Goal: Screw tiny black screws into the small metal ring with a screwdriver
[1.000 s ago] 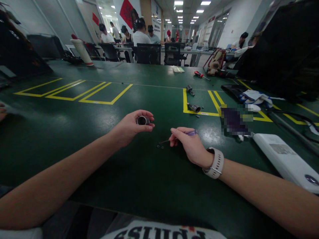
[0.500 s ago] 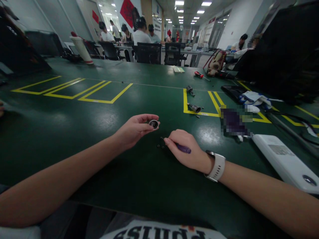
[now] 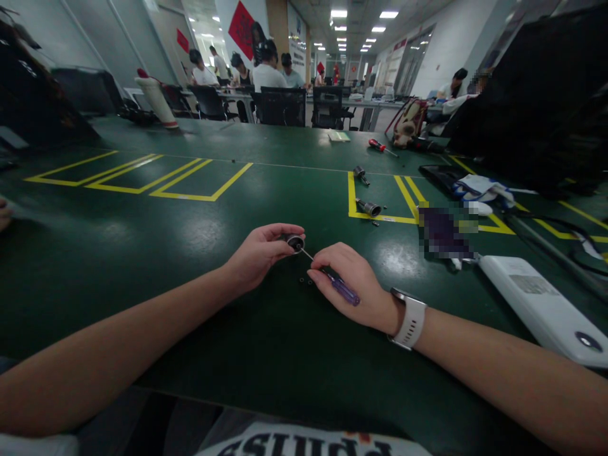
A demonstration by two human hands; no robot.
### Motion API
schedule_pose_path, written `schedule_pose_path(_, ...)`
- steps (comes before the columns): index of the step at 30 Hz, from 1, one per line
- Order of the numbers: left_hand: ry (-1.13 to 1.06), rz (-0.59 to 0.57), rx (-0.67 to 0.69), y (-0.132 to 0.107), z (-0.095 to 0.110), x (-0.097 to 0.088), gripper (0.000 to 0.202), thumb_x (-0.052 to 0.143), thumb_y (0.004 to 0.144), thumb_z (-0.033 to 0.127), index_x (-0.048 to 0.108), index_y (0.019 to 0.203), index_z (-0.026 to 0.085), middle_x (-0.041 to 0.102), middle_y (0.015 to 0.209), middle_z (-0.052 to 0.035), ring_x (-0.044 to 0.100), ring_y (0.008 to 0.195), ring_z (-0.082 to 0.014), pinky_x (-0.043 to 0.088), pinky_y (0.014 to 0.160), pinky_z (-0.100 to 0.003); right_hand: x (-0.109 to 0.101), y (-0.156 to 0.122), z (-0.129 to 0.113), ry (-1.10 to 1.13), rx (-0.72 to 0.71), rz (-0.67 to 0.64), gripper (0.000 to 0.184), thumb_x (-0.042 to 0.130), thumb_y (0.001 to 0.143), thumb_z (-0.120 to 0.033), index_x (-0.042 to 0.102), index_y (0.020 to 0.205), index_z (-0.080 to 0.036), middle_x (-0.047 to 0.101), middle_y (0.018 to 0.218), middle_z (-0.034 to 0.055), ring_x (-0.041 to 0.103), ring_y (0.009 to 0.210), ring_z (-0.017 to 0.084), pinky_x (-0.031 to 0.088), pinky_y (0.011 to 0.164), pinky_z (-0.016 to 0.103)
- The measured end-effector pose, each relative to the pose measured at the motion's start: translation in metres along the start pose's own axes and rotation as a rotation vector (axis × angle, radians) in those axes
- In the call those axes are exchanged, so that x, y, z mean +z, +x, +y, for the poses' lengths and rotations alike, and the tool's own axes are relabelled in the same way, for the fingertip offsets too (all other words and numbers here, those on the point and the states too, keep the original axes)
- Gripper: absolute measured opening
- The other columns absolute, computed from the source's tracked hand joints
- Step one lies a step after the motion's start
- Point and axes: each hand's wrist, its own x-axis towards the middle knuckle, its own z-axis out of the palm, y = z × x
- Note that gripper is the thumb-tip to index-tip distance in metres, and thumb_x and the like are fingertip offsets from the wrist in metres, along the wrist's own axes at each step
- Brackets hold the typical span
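White shirt (image 3: 327,443) seen at near edge of green bench (image 3: 256,348); bold dark lettering upside down and cut off, full word can't be read. Light-strapped watch (image 3: 411,323) worn on right wrist. Purple-handled, thin-shafted metal screwdriver (image 3: 344,290) clamped between right hand's (image 3: 344,278) thumb and fingers. Dark grey round metal cup (image 3: 295,244) pinched in left hand (image 3: 259,256), thumb against fingers, above bench's near half, mid-width. Screwdriver tip put at cup's open mouth; contact inside can't be confirmed. Two tiny dark ring-shaped parts (image 3: 306,281) left on bench just below cup. White rounded oblong device (image 3: 536,304) laid toward bench's right edge; grey label printed too small to read. Two dark metal cylindrical assemblies with narrow ends (image 3: 368,207) placed right of centre, by yellow tape outlines (image 3: 352,196). Red-and-black-handled screwdriver (image 3: 377,145) laid near far edge. Beyond bench, red diamond-shaped poster (image 3: 242,27) mounted; its writing can't be made out.
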Motion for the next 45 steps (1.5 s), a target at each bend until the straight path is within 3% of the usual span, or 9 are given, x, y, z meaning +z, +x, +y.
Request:
schedule_pose_path(7, 0.042, -0.023, 0.065, -0.001, -0.004, 0.0, 0.033, 0.07, 0.057, 0.01, 0.066, 0.089, 0.013, 0.067, 0.097, -0.0068, 0.063, 0.085, -0.0182, 0.049, 0.084, -0.036, 0.0, 0.001, 0.0, -0.026, 0.002, -0.037, 0.009, 0.046, 0.088, -0.021, 0.054, 0.088, -0.017, 0.061, 0.088, 0.0064, 0.055, 0.084, 0.017, 0.044, 0.078, 0.033)
schedule_pose_path(21, 0.115, 0.025, 0.108, -0.001, -0.008, 0.003, 0.022, 0.065, 0.061, 0.011, 0.066, 0.083, 0.013, 0.069, 0.091, -0.0055, 0.064, 0.077, -0.0147, 0.05, 0.08, -0.033, 0.0, 0.0, -0.002, -0.116, -0.02, -0.096, 0.012, 0.045, 0.088, -0.023, 0.055, 0.09, -0.016, 0.062, 0.091, 0.0076, 0.055, 0.084, 0.017, 0.043, 0.077, 0.033)
schedule_pose_path(30, 0.159, 0.005, 0.127, 0.001, -0.01, 0.002, 0.022, 0.066, 0.062, 0.012, 0.068, 0.083, 0.015, 0.069, 0.094, -0.0061, 0.063, 0.089, -0.0178, 0.049, 0.086, -0.036, 0.003, 0.001, -0.004, -0.202, -0.015, -0.15, 0.012, 0.045, 0.088, -0.022, 0.055, 0.091, -0.016, 0.063, 0.093, 0.0082, 0.055, 0.086, 0.018, 0.042, 0.076, 0.034)
schedule_pose_path(40, 0.167, 0.022, 0.139, 0.002, -0.012, 0.004, 0.02, 0.066, 0.061, 0.012, 0.068, 0.081, 0.014, 0.069, 0.092, -0.0057, 0.064, 0.085, -0.0164, 0.049, 0.084, -0.034, 0.006, 0.0, -0.002, -0.275, -0.071, -0.165, 0.018, 0.042, 0.09, -0.023, 0.057, 0.087, -0.016, 0.064, 0.091, 0.0099, 0.056, 0.088, 0.02, 0.04, 0.079, 0.037)
schedule_pose_path(43, 0.173, 0.021, 0.141, 0.002, -0.012, 0.004, 0.018, 0.066, 0.061, 0.012, 0.068, 0.079, 0.014, 0.07, 0.089, -0.0049, 0.064, 0.084, -0.0163, 0.05, 0.082, -0.033, 0.005, 0.0, -0.003, -0.18, -0.035, -0.138, 0.015, 0.045, 0.088, -0.023, 0.058, 0.086, -0.016, 0.064, 0.09, 0.0091, 0.056, 0.087, 0.02, 0.04, 0.08, 0.037)
schedule_pose_path(45, 0.169, 0.023, 0.133, 0.002, -0.011, 0.003, 0.018, 0.065, 0.062, 0.012, 0.068, 0.08, 0.014, 0.07, 0.087, -0.0044, 0.064, 0.081, -0.0154, 0.051, 0.08, -0.032, 0.003, 0.0, -0.002, -0.001, 0.061, -0.06, 0.013, 0.049, 0.086, -0.025, 0.058, 0.081, -0.017, 0.065, 0.085, 0.0061, 0.058, 0.081, 0.018, 0.041, 0.078, 0.035)
